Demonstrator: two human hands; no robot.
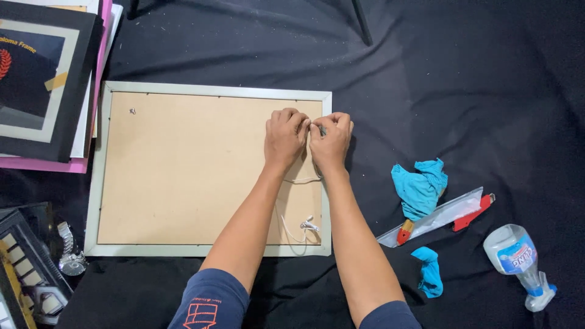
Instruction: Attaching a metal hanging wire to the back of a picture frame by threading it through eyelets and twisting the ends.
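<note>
Picture frame lies face-down on a black cloth, pale grey-green border up, brown backing board showing. Both hands work at its right edge, near the upper right corner.

Left hand: knuckles up, fingers curled, fingertips pinched at the same spot as the right hand. Right hand: likewise curled, thumb and forefinger pressed against those of the left. The two hands are together, touching at the fingertips. Both appear clamped on the upper end of a thin white cord; the exact grip point is hidden by the fingers, so whether they also hold a small fitting there cannot be told.

The cord runs from under the hands down along the board between the forearms; its loose end, with a small knot or loop, lies on the board toward the person, near the lower right corner.

Far to the left of the hands, a small metal hanger fitting sits on the board near the opposite corner.

Right of the right hand, on the cloth: a crumpled blue rag, just beyond it a clear ruler with a red-handled tool against it, a second blue rag scrap nearer the person, and a clear spray bottle lying on its side further right.

Left of the frame: a stack of dark frames.
</note>
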